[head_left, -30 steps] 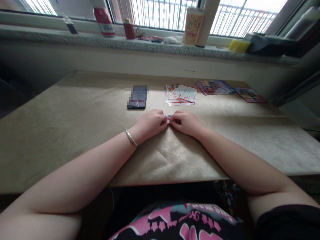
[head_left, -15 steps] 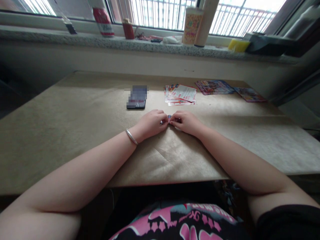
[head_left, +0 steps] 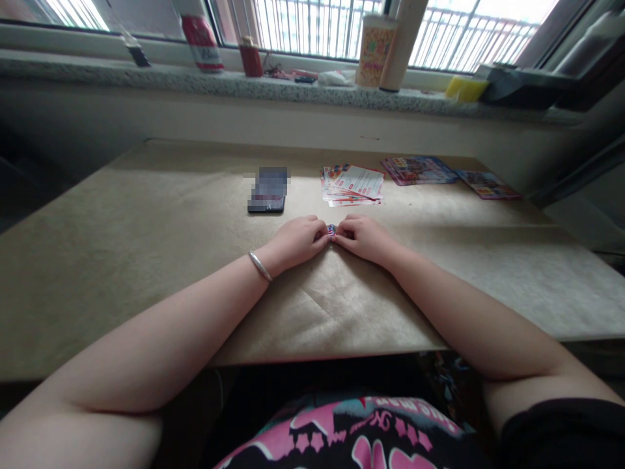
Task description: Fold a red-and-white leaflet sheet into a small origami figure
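Note:
Between my fingertips is a small flat piece [head_left: 331, 232] patterned in red, white and blue, most of it covered; its kind is too small to make out. My left hand [head_left: 305, 238] pinches its left side, thumb and fingers pressed together, and a silver bangle [head_left: 260, 266] circles that wrist. On the other side, my right hand [head_left: 362, 236] is closed with its fingertips on the right edge of the piece. Both hands rest low over the beige tabletop [head_left: 312, 306].
Beyond my hands lie a dark phone [head_left: 268, 192], a fanned pile of printed cards [head_left: 355, 184] and colourful packets [head_left: 420, 169], with another packet [head_left: 488, 184] at right. A can [head_left: 202, 42], a red container [head_left: 250, 58] and a paper cup [head_left: 375, 51] stand on the windowsill [head_left: 293, 91].
My left hand has shifted very slightly right, and its fingers have closed in more. A little more of the patterned piece shows between my hands.

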`<state>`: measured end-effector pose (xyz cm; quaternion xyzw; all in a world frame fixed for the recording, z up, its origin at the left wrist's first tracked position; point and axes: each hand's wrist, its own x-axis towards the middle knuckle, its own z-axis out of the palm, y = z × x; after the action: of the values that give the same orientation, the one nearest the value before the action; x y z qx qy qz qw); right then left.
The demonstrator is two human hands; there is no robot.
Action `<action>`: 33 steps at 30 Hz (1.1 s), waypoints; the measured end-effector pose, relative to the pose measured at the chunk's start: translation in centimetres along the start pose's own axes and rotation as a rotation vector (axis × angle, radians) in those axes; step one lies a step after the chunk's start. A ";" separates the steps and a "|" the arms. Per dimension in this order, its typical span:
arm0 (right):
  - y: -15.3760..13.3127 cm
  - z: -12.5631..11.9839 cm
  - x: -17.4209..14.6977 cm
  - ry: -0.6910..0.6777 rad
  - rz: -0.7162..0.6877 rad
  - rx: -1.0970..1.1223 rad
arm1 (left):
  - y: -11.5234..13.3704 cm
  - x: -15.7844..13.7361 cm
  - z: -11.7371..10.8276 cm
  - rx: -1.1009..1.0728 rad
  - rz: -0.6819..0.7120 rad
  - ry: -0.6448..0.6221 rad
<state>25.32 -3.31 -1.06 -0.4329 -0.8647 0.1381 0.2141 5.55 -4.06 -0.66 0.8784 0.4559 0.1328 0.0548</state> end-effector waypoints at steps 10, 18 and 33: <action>0.4 0.0 0.2 -0.034 0.039 -0.126 | 0.1 0.3 -0.1 0.049 -0.029 -0.054; 0.1 0.1 0.2 -0.036 0.079 -0.186 | 0.2 0.6 0.1 0.143 -0.043 -0.076; 0.2 0.0 0.1 -0.025 0.070 -0.173 | -0.8 -0.4 0.1 -0.060 0.071 0.058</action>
<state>25.39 -3.12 -1.09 -0.4777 -0.8605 0.0760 0.1601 4.74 -3.94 -0.99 0.8877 0.4217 0.1736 0.0631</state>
